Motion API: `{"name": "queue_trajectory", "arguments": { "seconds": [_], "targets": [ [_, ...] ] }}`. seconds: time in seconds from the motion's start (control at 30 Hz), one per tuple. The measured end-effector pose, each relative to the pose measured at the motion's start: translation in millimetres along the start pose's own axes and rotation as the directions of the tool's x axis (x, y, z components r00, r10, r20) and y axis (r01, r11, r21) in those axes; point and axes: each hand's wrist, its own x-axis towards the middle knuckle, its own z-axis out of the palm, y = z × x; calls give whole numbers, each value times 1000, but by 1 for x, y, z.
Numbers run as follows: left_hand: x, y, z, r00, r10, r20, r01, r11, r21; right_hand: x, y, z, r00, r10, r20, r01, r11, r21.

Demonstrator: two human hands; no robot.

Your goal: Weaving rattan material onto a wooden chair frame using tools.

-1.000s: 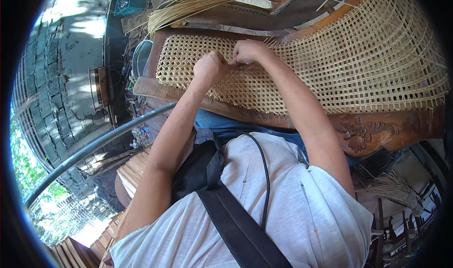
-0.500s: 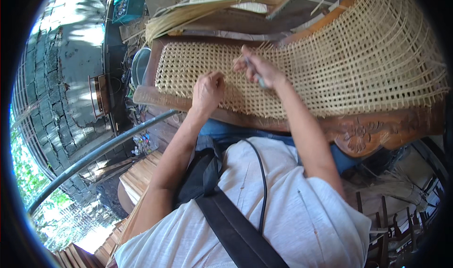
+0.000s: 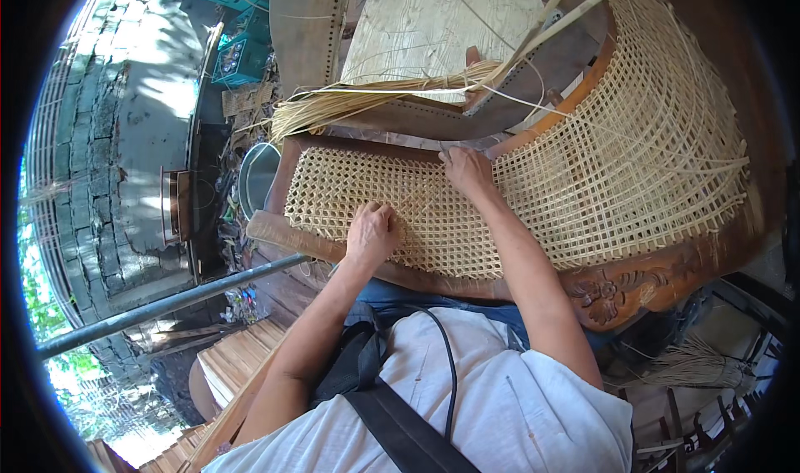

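Observation:
A carved wooden chair frame [image 3: 646,281] lies across my lap, its seat and back covered with woven cane [image 3: 333,185]. My left hand [image 3: 372,233] rests on the cane near the seat's near side, its fingers curled closed; whatever they may hold is hidden. At the far edge of the seat, my right hand [image 3: 468,173] is closed with its fingertips against the wooden rail. A bit of a small thin grey tool shows at those fingertips, most of it covered by the hand.
Beyond the seat, a bundle of cane strands [image 3: 375,98] lies on another wooden frame [image 3: 308,31] with rows of holes. Long loose strands rise at the upper right. A bucket [image 3: 260,173] stands left of the chair, and a metal pipe [image 3: 175,302] crosses the left side.
My right hand, earlier raised over the cane with a thin tool, has come to the seat's far rail. The left hand stays on the weave. The view has shifted, showing more beyond the chair.

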Motion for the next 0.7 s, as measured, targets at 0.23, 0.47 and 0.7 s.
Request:
{"name": "queue_trajectory", "arguments": {
  "seconds": [0.23,0.47,0.7],
  "targets": [
    [56,13,12,955,296,8,-296,954,-42,-12,-27,-45,996,15,-91,-7,996,91],
    [71,20,12,964,-193,184,253,445,-859,-28,-48,-69,992,-117,48,89,915,393],
    [70,-5,-17,887,-341,311,458,735,-500,-13,-49,-48,933,-142,331,96,984,152]
  ]
}}
